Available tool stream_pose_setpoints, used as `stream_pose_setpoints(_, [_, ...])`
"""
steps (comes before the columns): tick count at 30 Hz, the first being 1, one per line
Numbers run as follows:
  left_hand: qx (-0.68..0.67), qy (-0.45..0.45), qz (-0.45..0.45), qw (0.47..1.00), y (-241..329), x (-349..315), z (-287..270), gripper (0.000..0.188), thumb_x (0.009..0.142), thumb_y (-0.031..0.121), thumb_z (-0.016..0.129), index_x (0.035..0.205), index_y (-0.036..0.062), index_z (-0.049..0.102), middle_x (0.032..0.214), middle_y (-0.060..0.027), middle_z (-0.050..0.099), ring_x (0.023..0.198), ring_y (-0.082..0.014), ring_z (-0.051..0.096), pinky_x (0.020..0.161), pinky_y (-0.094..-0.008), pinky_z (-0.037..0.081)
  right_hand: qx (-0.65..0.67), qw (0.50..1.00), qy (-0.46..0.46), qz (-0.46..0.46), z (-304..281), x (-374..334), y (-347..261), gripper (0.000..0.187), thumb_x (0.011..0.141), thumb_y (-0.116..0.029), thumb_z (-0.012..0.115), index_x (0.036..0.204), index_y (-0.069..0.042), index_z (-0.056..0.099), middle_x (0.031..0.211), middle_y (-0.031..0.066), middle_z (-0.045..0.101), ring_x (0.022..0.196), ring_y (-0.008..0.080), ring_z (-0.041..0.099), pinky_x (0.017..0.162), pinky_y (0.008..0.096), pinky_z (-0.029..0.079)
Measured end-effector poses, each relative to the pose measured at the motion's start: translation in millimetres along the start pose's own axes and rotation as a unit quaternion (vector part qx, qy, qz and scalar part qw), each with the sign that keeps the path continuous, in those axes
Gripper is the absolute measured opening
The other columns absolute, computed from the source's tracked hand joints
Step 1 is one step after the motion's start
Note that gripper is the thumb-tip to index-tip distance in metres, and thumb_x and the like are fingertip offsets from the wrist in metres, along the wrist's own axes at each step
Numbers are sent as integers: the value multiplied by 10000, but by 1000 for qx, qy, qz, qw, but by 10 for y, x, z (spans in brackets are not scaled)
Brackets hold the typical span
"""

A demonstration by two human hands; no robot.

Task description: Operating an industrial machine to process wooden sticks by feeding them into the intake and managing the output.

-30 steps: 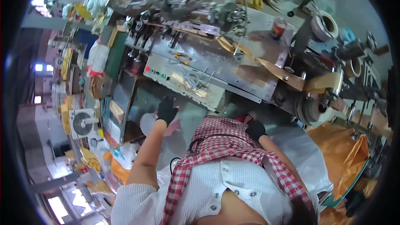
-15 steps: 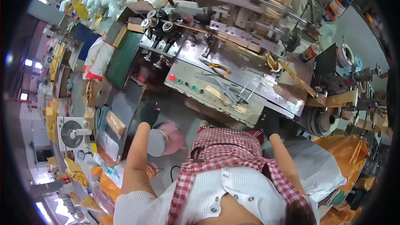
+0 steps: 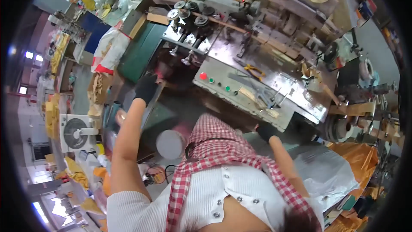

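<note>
Since half a second ago the left hand (image 3: 146,88) has gone from just above the round pale stool (image 3: 171,144) up to the left end of the machine, so the reach has shifted from the floor side toward the roller head. It wears a dark glove and is closed around a thin reddish-brown strip (image 3: 162,83) just left of the control panel (image 3: 227,92); the grip looks pinched on it, though motion blur hides the fingers. By my judgement the strip is being fed or pulled at the machine's near-left corner.

The strip's long axis runs up and to the right from the glove, pointing toward the cluster of round rollers (image 3: 189,13) above the control panel; its far end is lost in the blur.

The right hand (image 3: 266,132), also gloved, rests at the lower edge of the control panel, below the pliers (image 3: 256,72) lying on the steel top. I cannot tell whether its grip is spread or pressed together, and nothing shows in it.
</note>
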State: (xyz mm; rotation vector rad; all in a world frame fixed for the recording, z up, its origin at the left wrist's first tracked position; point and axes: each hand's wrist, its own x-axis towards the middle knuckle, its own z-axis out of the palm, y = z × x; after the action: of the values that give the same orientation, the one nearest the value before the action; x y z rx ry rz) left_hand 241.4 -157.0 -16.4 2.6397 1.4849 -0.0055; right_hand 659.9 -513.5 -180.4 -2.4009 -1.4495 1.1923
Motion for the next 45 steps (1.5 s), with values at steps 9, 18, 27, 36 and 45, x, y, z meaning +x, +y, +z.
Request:
stream_pose_setpoints(9, [76, 25, 50, 996, -604, 1439, -431, 183, 769, 190, 536, 878, 92, 646, 970, -137, 593, 885, -327, 575, 773, -405, 460, 113, 991, 32, -58, 20, 326, -1037, 224, 803, -305, 514, 846, -115, 627, 871, 129, 641, 858, 318, 597, 738, 402, 455])
stream_pose_setpoints(18, [49, 43, 218, 974, -784, 4325, -81, 184, 749, 196, 549, 893, 153, 655, 921, -117, 612, 873, -313, 596, 760, -408, 470, 127, 973, 190, 16, 1097, 703, -2187, 202, 774, -238, 558, 848, -58, 614, 884, 184, 613, 863, 361, 576, 737, 442, 455])
stream_pose_setpoints(27, [121, -17, 356, 926, -705, 5056, 348, 185, 742, 181, 564, 897, 149, 660, 903, -122, 622, 836, -319, 607, 713, -414, 484, 182, 961, 94, 189, 1062, 534, -3498, 200, 750, -232, 519, 787, -37, 544, 811, 239, 571, 819, 400, 550, 699, 470, 431])
stream_pose_setpoints(36, [148, 101, 425, 887, -794, 5045, 562, 89, 714, 113, 559, 773, 83, 618, 762, -109, 607, 733, -283, 615, 648, -402, 472, 205, 945, 159, 201, 939, 807, -3636, 207, 735, -227, 547, 810, -35, 534, 810, 205, 576, 805, 394, 545, 680, 469, 429])
stream_pose_setpoints(45, [167, 27, 423, 890, -887, 5176, 570, 132, 753, 142, 534, 826, 115, 640, 835, -116, 603, 765, -289, 616, 632, -394, 475, 160, 956, 122, 213, 1038, 793, -3599, 230, 717, -222, 532, 852, -38, 561, 837, 215, 587, 821, 404, 557, 720, 472, 444])
